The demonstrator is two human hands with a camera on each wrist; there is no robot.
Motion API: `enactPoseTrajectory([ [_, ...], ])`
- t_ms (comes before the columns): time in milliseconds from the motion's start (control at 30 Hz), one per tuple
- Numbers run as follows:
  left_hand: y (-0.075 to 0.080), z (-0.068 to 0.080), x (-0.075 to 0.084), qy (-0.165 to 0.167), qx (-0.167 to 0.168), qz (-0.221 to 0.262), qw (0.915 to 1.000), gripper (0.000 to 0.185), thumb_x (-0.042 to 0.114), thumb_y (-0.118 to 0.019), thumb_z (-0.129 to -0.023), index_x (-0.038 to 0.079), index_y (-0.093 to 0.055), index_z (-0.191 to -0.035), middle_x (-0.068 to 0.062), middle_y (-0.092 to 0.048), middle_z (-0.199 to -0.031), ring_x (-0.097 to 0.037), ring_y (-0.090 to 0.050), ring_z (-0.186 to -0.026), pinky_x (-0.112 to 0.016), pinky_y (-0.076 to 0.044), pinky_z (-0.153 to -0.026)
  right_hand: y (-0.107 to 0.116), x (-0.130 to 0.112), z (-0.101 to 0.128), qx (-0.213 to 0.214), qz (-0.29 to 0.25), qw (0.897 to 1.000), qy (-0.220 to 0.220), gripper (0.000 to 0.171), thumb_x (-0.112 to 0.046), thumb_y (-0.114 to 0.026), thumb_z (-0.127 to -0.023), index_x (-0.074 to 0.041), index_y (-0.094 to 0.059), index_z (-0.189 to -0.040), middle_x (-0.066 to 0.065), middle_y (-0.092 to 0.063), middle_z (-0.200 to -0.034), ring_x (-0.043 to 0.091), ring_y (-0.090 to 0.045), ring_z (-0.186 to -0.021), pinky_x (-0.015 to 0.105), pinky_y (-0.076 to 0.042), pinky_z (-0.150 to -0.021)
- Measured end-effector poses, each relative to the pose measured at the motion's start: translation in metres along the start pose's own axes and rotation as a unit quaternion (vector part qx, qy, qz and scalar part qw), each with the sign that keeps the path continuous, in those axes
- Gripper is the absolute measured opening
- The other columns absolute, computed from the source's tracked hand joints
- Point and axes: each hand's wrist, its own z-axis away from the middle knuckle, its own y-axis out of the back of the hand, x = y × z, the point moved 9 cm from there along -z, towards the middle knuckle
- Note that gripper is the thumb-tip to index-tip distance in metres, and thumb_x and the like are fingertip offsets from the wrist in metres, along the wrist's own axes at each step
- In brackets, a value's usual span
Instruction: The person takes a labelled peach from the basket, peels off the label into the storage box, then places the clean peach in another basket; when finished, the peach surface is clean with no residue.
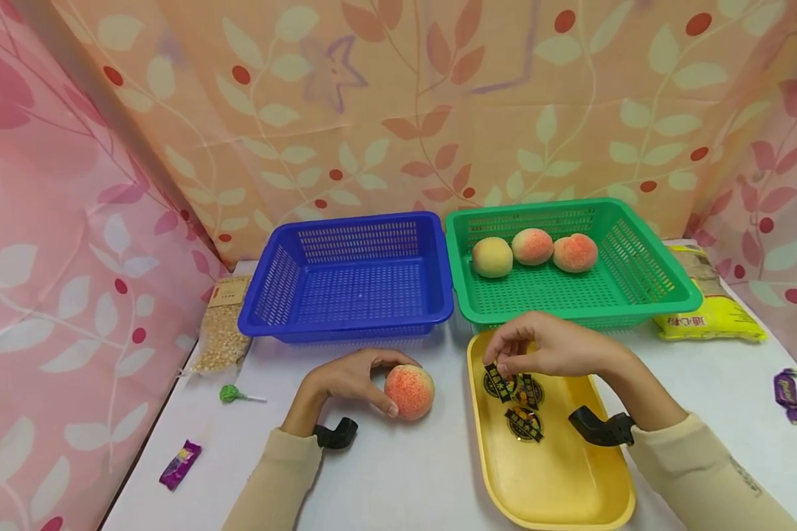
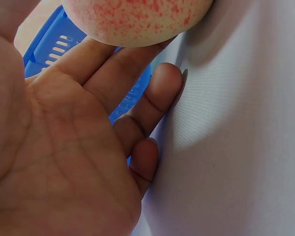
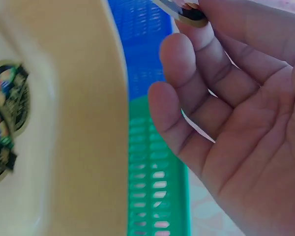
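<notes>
My left hand (image 1: 355, 380) holds a red-and-yellow peach (image 1: 409, 392) on the white table, thumb at its near side and fingers behind it. The left wrist view shows the underside of this peach (image 2: 137, 22) against the fingers. Over the far end of a yellow tray (image 1: 538, 483), my right hand (image 1: 547, 345) pinches a black-and-gold label sticker (image 1: 497, 383) between thumb and fingers. Only the sticker's edge (image 3: 184, 14) appears in the right wrist view. Two similar stickers (image 1: 525, 425) lie on the tray floor.
Behind the hands stand a blue basket (image 1: 345, 327) and a green basket (image 1: 525, 299) with three peaches (image 1: 533, 246). Bagged grains (image 1: 222, 324), a green lollipop (image 1: 229, 393) and a purple candy (image 1: 181, 464) lie left. A yellow packet (image 1: 711, 317) and another purple candy (image 1: 790, 396) lie right.
</notes>
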Motion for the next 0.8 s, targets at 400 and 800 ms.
enactPoseTrajectory([
  [400,0.000,0.000,0.000,-0.004,0.001,0.007,1.0000,0.069,0.022,-0.094,-0.069,0.024,-0.066,-0.132,0.007,-0.069,-0.130,-0.014,-0.058,-0.126,-0.038,-0.043,-0.112,-0.039,0.023,0.010,-0.120,-0.056,0.991,-0.036,0.015,-0.005,-0.068,-0.093,-0.003,-0.072,-0.107,0.007,-0.072,-0.086,0.004,-0.064,-0.077,0.021,-0.054,-0.072],
  [800,0.001,0.000,0.001,-0.003,0.001,0.004,1.0000,0.069,0.022,-0.094,-0.069,0.025,-0.066,-0.132,0.008,-0.068,-0.131,-0.014,-0.057,-0.128,-0.038,-0.043,-0.112,-0.078,0.035,0.011,-0.197,-0.056,0.973,-0.105,0.016,0.000,-0.072,-0.088,-0.008,-0.075,-0.102,-0.001,-0.071,-0.085,0.001,-0.061,-0.075,0.018,-0.053,-0.070],
])
